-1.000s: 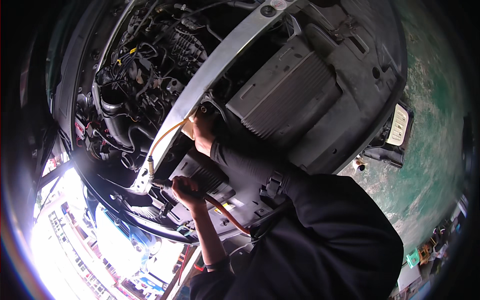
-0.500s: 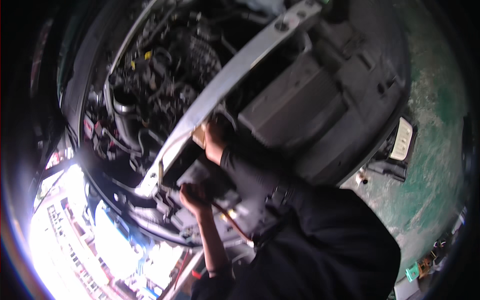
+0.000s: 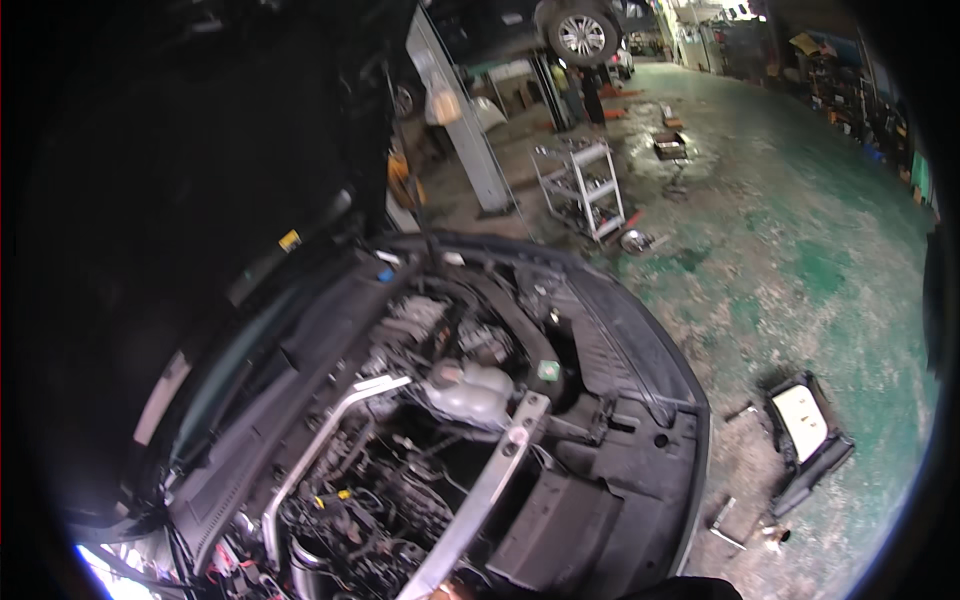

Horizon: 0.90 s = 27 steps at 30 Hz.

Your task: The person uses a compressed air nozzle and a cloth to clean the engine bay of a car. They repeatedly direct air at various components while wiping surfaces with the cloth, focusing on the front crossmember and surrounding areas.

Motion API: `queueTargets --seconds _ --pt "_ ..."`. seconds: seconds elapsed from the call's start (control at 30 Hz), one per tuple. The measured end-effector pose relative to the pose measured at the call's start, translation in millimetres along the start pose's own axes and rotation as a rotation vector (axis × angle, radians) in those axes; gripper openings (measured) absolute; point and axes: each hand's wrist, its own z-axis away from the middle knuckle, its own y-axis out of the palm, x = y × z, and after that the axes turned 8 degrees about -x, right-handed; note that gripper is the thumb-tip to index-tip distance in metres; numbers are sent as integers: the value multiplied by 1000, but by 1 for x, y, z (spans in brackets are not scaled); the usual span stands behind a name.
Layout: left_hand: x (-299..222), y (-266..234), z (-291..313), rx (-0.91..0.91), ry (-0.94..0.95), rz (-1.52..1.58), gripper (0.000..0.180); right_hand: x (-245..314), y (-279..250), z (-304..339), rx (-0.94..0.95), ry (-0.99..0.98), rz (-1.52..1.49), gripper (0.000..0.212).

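At the bottom edge, a sliver of my right hand [image 3: 453, 591] shows beside the lower end of a silver metal crossbar [image 3: 480, 500]. Its fingers are cut off by the picture's edge, so what it holds cannot be made out. My left hand is outside the picture. The bar spans the front of an open engine bay, with a dark engine [image 3: 380, 500] of hoses and wires behind it. A whitish plastic reservoir [image 3: 470, 392] sits near the bar's far end. In front of the bar is a black plastic panel [image 3: 555, 525].
The raised hood [image 3: 200, 150] looms at left. Beyond the car stand a grey tool cart [image 3: 585, 190] and a lift post [image 3: 460, 120]. On the green floor [image 3: 780, 260] lie a black part with a cream panel [image 3: 800, 425] and a metal piece [image 3: 775, 535].
My view has swung up and away, so the engine bay sits lower and more workshop shows. My left hand has left the picture, and only a bit of my right remains.
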Motion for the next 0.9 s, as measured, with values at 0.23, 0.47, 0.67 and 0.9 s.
queueTargets --seconds 0.23,0.47,0.67,0.9 --pt "-72 133 -35 251 29 14 34 37 13 -11 76 -71 48 30" --pt "-70 150 -38 270 7 -2 34 35 13 -11 93 -98 88 29" --pt "-62 138 -34 252 -12 4 34 30 10 -10 99 -116 115 28" --pt "-32 73 -20 155 -68 31 34 16 3 -6 94 -145 151 27"
